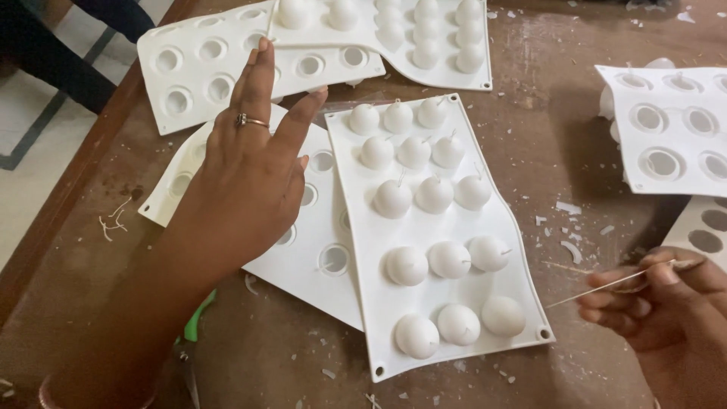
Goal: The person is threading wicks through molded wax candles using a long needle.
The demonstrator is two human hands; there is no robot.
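My left hand (254,163), with a ring on one finger, hovers open with spread fingers over a white silicone mould (303,257) lying hole-side up. Just to its right lies another white mould (447,295) turned dome-side up, with several round bumps and thin wicks poking from some of them. My right hand (666,303) at the lower right pinches a thin pale wick (598,288) that points left toward that mould's lower right corner.
More white moulds lie at the top (189,76), (424,38) and at the right edge (674,129). White wax flakes (568,227) litter the brown table (545,151). A green-handled tool (198,318) peeks out under my left forearm. The table's left edge (68,189) borders a tiled floor.
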